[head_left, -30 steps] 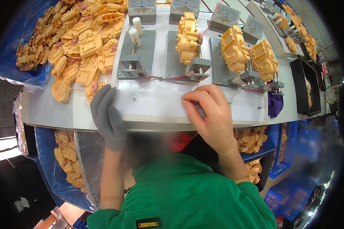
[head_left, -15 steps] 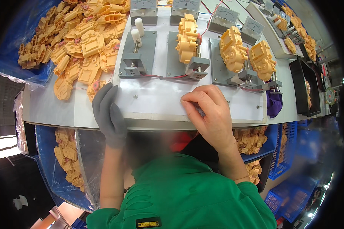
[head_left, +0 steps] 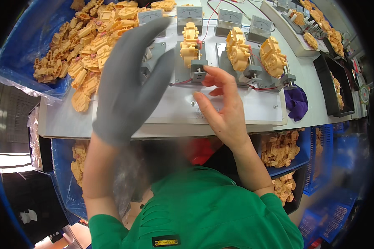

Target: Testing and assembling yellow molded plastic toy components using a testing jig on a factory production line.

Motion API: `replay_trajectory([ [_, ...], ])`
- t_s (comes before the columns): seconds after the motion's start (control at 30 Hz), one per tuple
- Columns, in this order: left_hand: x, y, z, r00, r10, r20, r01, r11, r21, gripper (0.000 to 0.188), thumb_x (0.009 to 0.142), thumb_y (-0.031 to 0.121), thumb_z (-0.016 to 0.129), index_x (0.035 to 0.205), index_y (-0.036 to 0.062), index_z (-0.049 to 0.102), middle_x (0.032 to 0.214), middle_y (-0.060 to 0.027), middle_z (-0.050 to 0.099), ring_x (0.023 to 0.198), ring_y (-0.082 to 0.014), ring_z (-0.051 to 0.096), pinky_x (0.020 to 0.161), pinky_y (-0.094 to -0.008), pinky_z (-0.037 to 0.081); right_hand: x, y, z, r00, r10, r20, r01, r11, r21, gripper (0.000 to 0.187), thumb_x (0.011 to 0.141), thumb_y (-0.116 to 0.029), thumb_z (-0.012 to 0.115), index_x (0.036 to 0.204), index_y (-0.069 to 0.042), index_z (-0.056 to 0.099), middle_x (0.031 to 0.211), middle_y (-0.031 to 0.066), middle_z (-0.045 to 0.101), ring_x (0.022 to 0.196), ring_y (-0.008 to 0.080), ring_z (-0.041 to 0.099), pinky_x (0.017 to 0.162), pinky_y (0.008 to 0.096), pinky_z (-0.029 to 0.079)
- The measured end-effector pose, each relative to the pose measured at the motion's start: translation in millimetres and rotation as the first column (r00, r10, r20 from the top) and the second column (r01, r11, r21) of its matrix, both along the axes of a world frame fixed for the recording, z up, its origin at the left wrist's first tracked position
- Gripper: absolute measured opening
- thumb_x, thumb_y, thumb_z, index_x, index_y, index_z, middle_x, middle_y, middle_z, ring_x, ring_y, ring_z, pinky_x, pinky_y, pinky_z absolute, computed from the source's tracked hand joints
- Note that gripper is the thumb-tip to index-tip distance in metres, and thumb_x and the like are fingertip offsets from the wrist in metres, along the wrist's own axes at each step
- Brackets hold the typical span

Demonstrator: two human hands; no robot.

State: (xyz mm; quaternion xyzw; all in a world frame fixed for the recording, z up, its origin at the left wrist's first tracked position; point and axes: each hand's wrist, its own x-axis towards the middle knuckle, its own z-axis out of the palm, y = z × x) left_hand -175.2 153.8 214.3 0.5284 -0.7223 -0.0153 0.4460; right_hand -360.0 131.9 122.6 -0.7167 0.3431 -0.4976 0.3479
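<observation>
My left hand, in a grey glove and smeared by motion, is raised over the left of the bench with thumb and fingers apart and nothing in it. Behind it, the leftmost test fixture is partly hidden. Bare, my right hand has its thumb apart from its bent fingers. Its index fingertip is at the grey clamp block of the second fixture; whether it touches is hard to tell. A yellow plastic housing sits on that fixture. Two more yellow housings sit on the fixtures to the right.
Needle meters stand behind the fixtures, with red and black wires around them. Yellow housings are heaped at left, beside a plastic-lined blue bin. At right are a purple cloth and a black tray. Filled bins sit below the bench.
My left hand has risen from the bench's front edge, up and forward toward the leftmost fixture. My right hand has opened, its index finger reaching out to the second fixture's clamp. The view has shifted slightly.
</observation>
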Motion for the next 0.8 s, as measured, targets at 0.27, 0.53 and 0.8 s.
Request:
replay_trajectory([
  [0.27, -15.7, -103.9, 1.7, 0.917, 0.039, 0.398, -0.266, 0.803, 0.533, 0.093, 0.074, 0.059, 0.064, 0.144, 0.0030, 0.036, 0.108, -0.0220, 0.066, 0.102, -0.0336, 0.064, 0.093, -0.0373, 0.046, -9.7, -2.4, 4.1, 0.984, 0.176, 0.014, -0.174, 0.981, -0.087, 0.046, 0.080, -0.006, 0.071, 0.124, -0.006, 0.057, 0.112, 0.0074, 0.062, 0.095, 0.0174, 0.059, 0.086, 0.0304, 0.046],
  [0.53, -12.8, -109.3, 23.8, 0.949, 0.005, 0.316, -0.223, 0.720, 0.658, 0.084, 0.073, 0.041, 0.067, 0.141, -0.0002, 0.039, 0.109, -0.0226, 0.063, 0.099, -0.0257, 0.065, 0.082, -0.0331, 0.053, -8.6, -0.8, 2.0, 0.970, 0.233, 0.068, -0.224, 0.967, -0.124, 0.045, 0.078, -0.008, 0.074, 0.120, -0.005, 0.058, 0.108, 0.0077, 0.063, 0.093, 0.0188, 0.059, 0.085, 0.0314, 0.047],
  [0.8, 79.2, 28.8, 78.0, 0.951, 0.296, -0.095, -0.294, 0.955, 0.031, 0.056, 0.089, 0.022, 0.059, 0.135, -0.0040, 0.043, 0.124, -0.0166, 0.058, 0.110, -0.0220, 0.060, 0.094, -0.0315, 0.049, -18.8, -4.1, -2.7, 0.985, 0.154, 0.076, -0.145, 0.983, -0.113, 0.045, 0.080, -0.008, 0.072, 0.123, -0.005, 0.057, 0.110, 0.0108, 0.062, 0.096, 0.0239, 0.060, 0.086, 0.0344, 0.048],
])
